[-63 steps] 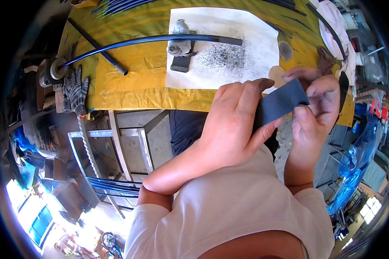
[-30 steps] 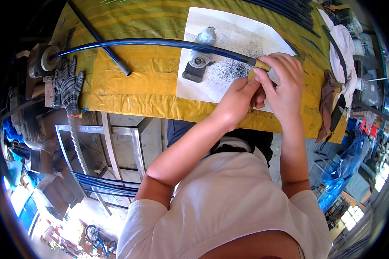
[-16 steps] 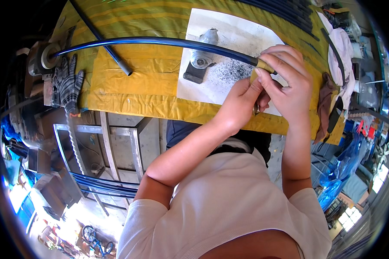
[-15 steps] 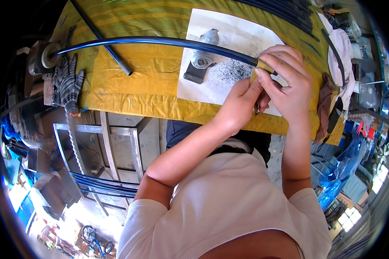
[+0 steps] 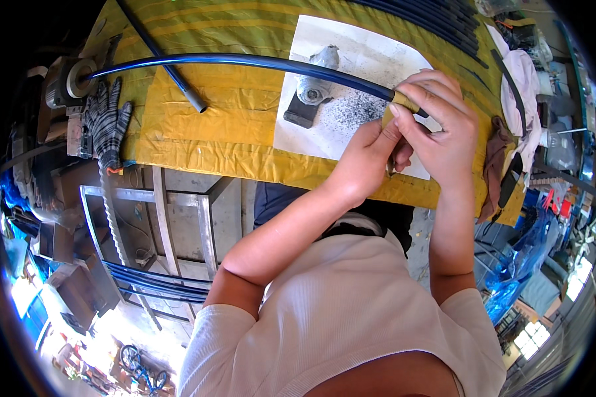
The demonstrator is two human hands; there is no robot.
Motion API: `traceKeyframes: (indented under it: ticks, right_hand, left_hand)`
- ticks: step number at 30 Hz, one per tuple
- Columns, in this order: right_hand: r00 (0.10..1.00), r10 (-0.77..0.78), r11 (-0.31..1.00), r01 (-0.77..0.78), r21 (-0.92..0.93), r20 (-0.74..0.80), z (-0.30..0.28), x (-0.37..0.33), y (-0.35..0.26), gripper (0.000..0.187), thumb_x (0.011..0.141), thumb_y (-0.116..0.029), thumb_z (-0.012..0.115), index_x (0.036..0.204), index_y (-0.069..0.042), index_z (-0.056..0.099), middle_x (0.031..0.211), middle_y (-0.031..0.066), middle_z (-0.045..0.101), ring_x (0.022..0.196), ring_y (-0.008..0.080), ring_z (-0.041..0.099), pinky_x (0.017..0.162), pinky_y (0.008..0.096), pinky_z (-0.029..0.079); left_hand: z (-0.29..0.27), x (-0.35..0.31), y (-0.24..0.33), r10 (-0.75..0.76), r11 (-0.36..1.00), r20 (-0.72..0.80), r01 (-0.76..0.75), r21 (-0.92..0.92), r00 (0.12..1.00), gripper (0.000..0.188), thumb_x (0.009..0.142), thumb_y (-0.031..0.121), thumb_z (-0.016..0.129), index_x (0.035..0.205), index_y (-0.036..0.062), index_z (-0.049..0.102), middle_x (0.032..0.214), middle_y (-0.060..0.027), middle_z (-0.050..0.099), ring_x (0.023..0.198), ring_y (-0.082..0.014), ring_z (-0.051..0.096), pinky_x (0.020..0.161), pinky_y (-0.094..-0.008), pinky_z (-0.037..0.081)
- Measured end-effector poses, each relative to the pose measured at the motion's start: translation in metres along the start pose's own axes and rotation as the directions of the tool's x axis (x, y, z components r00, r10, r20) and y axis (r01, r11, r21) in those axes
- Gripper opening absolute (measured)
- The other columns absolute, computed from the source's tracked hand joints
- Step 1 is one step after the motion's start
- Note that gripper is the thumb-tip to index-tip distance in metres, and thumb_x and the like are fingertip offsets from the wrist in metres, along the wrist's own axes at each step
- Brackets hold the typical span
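Note:
A long glossy dark blue tube point(image 5: 245, 63) runs across the table, its left end in a round spindle fitting point(image 5: 81, 78). Near its right end, a tan strip point(image 5: 404, 102) goes round it; whether this is tape or abrasive paper I cannot tell. My right hand point(image 5: 447, 122) is closed at that end, fingers over the top and thumb beneath, pinching the wrapped strip. Just below the tube, my left hand point(image 5: 371, 155) is closed with its thumb against the hanging part of the strip. Its other fingers are partly hidden.
Under the tube lies a white sheet point(image 5: 291, 137) with black specks and a grey wrapped device on a dark base point(image 5: 300, 112). A second dark tube point(image 5: 179, 89) crosses beneath. A striped glove point(image 5: 107, 122) lies left, several tubes point(image 5: 437, 26) at the back, cloths point(image 5: 493, 165) right.
My hands keep almost the same grip on the strip at the tube's end. The whole view has shifted slightly; nothing else visibly differs.

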State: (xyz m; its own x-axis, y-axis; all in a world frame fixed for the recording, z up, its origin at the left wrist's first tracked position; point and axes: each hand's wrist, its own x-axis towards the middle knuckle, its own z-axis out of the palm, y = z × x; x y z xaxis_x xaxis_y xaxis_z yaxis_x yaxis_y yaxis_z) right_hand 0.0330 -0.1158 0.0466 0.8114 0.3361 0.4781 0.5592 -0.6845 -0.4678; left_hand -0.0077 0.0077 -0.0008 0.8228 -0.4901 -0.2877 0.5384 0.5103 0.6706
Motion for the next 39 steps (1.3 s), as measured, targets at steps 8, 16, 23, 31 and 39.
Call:
traceKeyframes:
  ticks: [8, 16, 23, 31, 39]
  right_hand:
    - [1.000, -0.003, 0.997, 0.001, 0.075, 0.024, 0.002, 0.001, 0.005, 0.021, 0.061, -0.002, 0.072, 0.080, 0.001, 0.065, 0.076, 0.0097, 0.062, 0.078, 0.0245, 0.060, 0.077, 0.0337, 0.046]
    - [0.999, 0.026, 0.999, -0.026, 0.021, 0.032, 0.004, -0.004, 0.005, 0.022, 0.061, -0.004, 0.073, 0.081, -0.002, 0.065, 0.082, 0.0079, 0.062, 0.085, 0.0239, 0.059, 0.076, 0.0334, 0.046]
    - [0.999, 0.040, 0.999, -0.040, 0.015, 0.019, 0.002, -0.008, 0.007, 0.022, 0.061, -0.004, 0.072, 0.082, -0.002, 0.066, 0.082, 0.0077, 0.062, 0.085, 0.0244, 0.059, 0.076, 0.0328, 0.046]
    - [0.998, 0.060, 0.998, -0.060, -0.010, 0.033, -0.008, -0.015, 0.012, 0.023, 0.061, -0.004, 0.073, 0.083, -0.002, 0.066, 0.083, 0.0085, 0.062, 0.085, 0.0255, 0.058, 0.076, 0.0334, 0.046]
    - [0.995, 0.088, 0.996, -0.088, 0.012, 0.039, -0.015, -0.022, 0.017, 0.023, 0.063, -0.004, 0.073, 0.084, -0.001, 0.066, 0.084, 0.0097, 0.062, 0.088, 0.0265, 0.058, 0.078, 0.0341, 0.046]
  left_hand:
    - [-0.002, 0.000, 0.002, 0.038, 0.999, 0.023, -0.038, -0.002, 0.999, 0.036, 0.097, 0.034, 0.038, 0.079, 0.0054, 0.052, 0.068, 0.0007, 0.049, 0.061, -0.0082, 0.044, 0.055, -0.0225, 0.035]
    - [-0.003, 0.002, -0.003, 0.005, 1.000, 0.001, -0.005, -0.023, 1.000, 0.036, 0.097, 0.033, 0.038, 0.077, 0.0059, 0.051, 0.066, 0.0004, 0.048, 0.061, -0.0089, 0.044, 0.055, -0.0233, 0.036]
    - [-0.001, 0.002, -0.006, -0.010, 1.000, 0.009, 0.010, -0.029, 1.000, 0.036, 0.097, 0.035, 0.039, 0.076, 0.0072, 0.050, 0.066, 0.0012, 0.047, 0.060, -0.0081, 0.043, 0.054, -0.0225, 0.033]
    - [0.010, 0.004, -0.011, -0.027, 0.996, 0.013, 0.028, -0.083, 1.000, 0.035, 0.096, 0.036, 0.041, 0.076, 0.0086, 0.050, 0.067, 0.0027, 0.046, 0.058, -0.0062, 0.039, 0.052, -0.0213, 0.030]
    - [0.016, 0.007, -0.018, -0.034, 0.994, 0.015, 0.036, -0.102, 0.999, 0.035, 0.095, 0.036, 0.044, 0.077, 0.0072, 0.053, 0.068, 0.0019, 0.049, 0.060, -0.0063, 0.041, 0.053, -0.0217, 0.032]
